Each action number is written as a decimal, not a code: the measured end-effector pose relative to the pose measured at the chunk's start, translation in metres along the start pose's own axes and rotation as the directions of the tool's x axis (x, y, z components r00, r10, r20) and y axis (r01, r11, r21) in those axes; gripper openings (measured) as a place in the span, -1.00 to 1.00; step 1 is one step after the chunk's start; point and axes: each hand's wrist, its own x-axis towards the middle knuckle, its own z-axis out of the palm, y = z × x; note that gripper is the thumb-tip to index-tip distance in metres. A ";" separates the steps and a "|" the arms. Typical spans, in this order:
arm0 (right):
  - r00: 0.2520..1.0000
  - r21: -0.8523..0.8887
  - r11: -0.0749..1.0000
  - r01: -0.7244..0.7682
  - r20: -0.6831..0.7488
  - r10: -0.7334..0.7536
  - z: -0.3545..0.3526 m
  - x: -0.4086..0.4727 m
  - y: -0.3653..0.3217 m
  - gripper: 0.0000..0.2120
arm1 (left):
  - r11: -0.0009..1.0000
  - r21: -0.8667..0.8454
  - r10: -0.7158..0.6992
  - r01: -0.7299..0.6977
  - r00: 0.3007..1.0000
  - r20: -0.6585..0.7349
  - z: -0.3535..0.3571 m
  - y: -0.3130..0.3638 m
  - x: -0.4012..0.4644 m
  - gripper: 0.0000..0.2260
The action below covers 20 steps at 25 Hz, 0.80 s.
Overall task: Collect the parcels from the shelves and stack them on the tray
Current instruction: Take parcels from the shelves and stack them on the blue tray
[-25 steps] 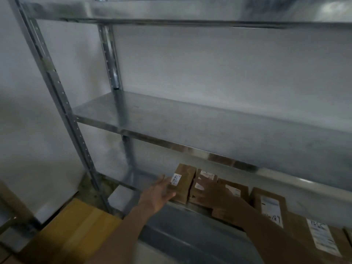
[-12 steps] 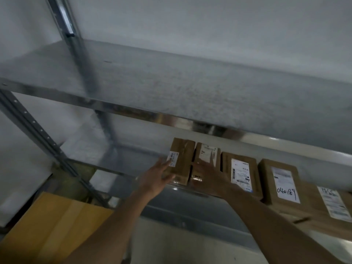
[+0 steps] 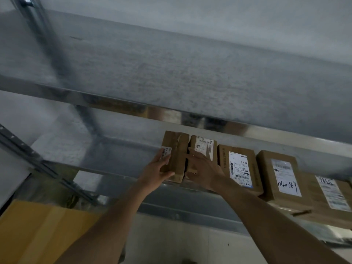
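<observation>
Several brown cardboard parcels with white labels stand in a row on the lower metal shelf (image 3: 106,173). My left hand (image 3: 157,171) grips the leftmost parcel (image 3: 178,147), fingers on its left side over a small label, thumb across its front end. My right hand (image 3: 204,168) rests palm down on the second parcel (image 3: 204,144), fingers fairly straight, one reaching into the gap between the two. To the right lie a third parcel (image 3: 239,169), a fourth parcel (image 3: 282,178) marked 040189, and a fifth parcel (image 3: 331,199). No tray is in view.
A bare metal shelf (image 3: 171,73) hangs just above the parcels, its front rim (image 3: 118,104) low over them. Shelf uprights (image 3: 22,149) stand at the left. A yellow-brown cardboard surface (image 3: 38,235) lies at the bottom left on the pale floor (image 3: 181,242).
The view has dropped and moved closer to the lower shelf. My left hand has closed round the leftmost parcel's side. My right hand has slid forward over the second parcel.
</observation>
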 end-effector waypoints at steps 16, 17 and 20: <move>0.992 0.096 0.988 0.123 0.029 -0.127 0.035 0.047 -0.035 -0.20 | 0.964 -0.258 0.015 -0.059 0.986 -0.167 -0.005 -0.035 -0.007 -0.46; 0.991 0.104 0.986 0.129 0.028 -0.133 0.038 0.051 -0.035 -0.19 | 0.958 -0.281 0.009 -0.059 0.985 -0.174 -0.004 -0.037 -0.006 -0.47; 0.989 0.122 0.982 0.144 0.009 -0.146 0.044 0.059 -0.032 -0.17 | 0.950 -0.300 0.021 -0.083 0.979 -0.204 -0.002 -0.046 -0.004 -0.50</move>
